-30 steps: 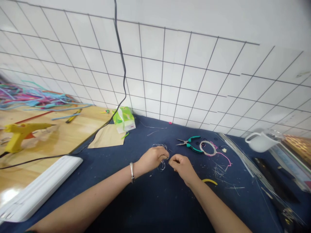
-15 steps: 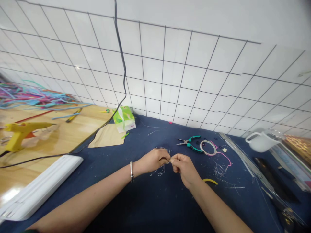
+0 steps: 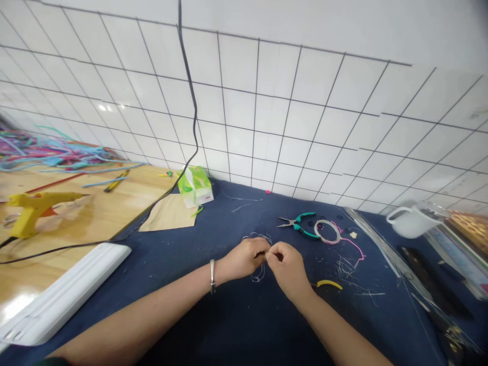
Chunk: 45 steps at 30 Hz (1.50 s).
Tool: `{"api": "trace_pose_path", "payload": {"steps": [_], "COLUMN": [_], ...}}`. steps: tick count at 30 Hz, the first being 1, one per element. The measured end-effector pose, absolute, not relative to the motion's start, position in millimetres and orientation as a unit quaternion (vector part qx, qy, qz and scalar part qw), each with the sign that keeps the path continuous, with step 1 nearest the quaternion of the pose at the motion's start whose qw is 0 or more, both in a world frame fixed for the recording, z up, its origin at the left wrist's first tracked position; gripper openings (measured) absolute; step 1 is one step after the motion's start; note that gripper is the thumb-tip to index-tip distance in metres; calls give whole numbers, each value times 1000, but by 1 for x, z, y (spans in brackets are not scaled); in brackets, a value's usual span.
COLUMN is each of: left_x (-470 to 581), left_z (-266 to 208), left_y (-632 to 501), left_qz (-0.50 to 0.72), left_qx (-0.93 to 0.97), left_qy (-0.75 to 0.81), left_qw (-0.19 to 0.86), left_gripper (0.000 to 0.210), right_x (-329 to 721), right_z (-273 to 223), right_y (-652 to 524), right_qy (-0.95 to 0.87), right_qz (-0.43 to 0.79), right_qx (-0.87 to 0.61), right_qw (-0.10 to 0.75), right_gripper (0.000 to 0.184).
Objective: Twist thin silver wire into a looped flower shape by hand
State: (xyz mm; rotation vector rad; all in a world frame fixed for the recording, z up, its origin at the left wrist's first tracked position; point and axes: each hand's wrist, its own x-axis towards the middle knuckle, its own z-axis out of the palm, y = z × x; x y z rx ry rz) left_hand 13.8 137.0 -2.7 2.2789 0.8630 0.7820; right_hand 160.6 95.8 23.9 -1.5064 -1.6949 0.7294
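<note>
Loops of thin silvery wire (image 3: pixel 258 275) show above and below my hands over the dark blue mat (image 3: pixel 213 325). My left hand (image 3: pixel 246 258) is closed on the wire, its fingers curled. Against its fingertips, my right hand (image 3: pixel 288 267) pinches at the same spot; the piece of wire between thumb and forefinger is mostly hidden. Teal-handled pliers (image 3: pixel 299 224) lie beyond my right hand. Beside them rests a pale ring (image 3: pixel 327 232) with pink cord (image 3: pixel 356 246) trailing from it. A yellow tool handle (image 3: pixel 330 284) pokes out past my right wrist.
Wire scraps (image 3: pixel 346 268) and a bundle of straight wires (image 3: pixel 368 234) lie right, near a white mug (image 3: pixel 409 222). Leftward are a white power strip (image 3: pixel 72 292), a yellow glue gun (image 3: pixel 36 208), brown paper (image 3: pixel 168 213) and a green tissue pack (image 3: pixel 195 185). A black cable (image 3: pixel 192 96) hangs down the wall.
Both hands have shifted slightly right and toward me, still meeting at the fingertips. The right hand has turned a little, and more of the yellow handle shows. The tools lie where they were.
</note>
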Motion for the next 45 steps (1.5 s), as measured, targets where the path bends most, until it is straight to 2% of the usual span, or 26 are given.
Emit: {"api": "trace_pose_path", "payload": {"steps": [5,9,16,19,22,26,28,30,32,35,38,41,45], "left_x": [14,13,7,6,6,5,4,2,2,2,2,2,1], "left_z": [6,11,18,21,20,13,11,11,13,17,22,22,19], "left_y": [131,130,135,135,135,137,138,139,139,138,137,138,140], "left_qz": [320,316,302,293,278,257,244,239,244,258,263,261,278], "left_qx": [824,823,831,836,847,861,867,871,869,857,847,837,775], "left_qy": [332,333,345,344,341,360,360,352,344,341,338,333,331], "left_qw": [329,336,315,311,299,253,244,248,259,289,316,346,461], "left_gripper": [19,20,14,11,11,12,12,12,12,12,12,11,7], "right_x": [161,163,167,171,176,181,182,182,181,180,181,183,185], "right_z": [26,27,28,27,23,17,14,11,8,3,0,-1,-3], "right_y": [90,87,93,95,95,98,102,107,110,112,111,111,113], "right_qy": [-755,-787,-782,-780,-783,-818,-832,-841,-843,-838,-839,-851,-870], "right_qz": [126,56,97,113,65,-61,-59,-16,28,53,26,-4,-12], "right_qx": [-555,-531,-499,-485,-491,-466,-444,-426,-421,-427,-420,-396,-354], "right_qw": [327,310,360,378,377,331,327,333,333,335,344,345,342], "right_gripper": [14,15,15,23,30,22,11,23,30,23,14,13,14]}}
